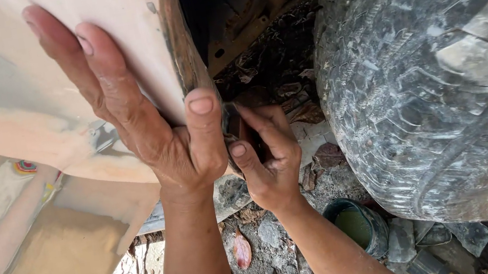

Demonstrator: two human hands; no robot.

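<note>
Closest to me, down on the ground [260,268], there's a small dark tub [358,225] with pale greenish paste in it, sitting just beside the bottom of the tyre [446,68], plus dry leaves, stone chips and bits of rubble scattered around.

Above that are my two hands at the lower rear edge of the car's body panel [103,21], where it curls into the wheel arch. My left hand [155,126] is spread flat on the outside of the panel, fingers pointing up over the sanded pinkish filler, thumb hooked round the rusty lip [182,61]. So that grip is wide open, just bracing, not holding anything. My right hand [267,153] is tucked behind the lip, fingers closed narrow around a small dark piece [234,125] pressed against the inside of the edge. Can't tell what it is, too hidden; could be abrasive or a scraper.

Doing this bit well, I reckon: keep the left palm steady so the thin metal doesn't flex, work the right hand in short strokes following the curve, and mind that ragged rust against the thumb.

Further back there's the muddy tyre tread and the dark, crusty wheel well [247,2].
</note>
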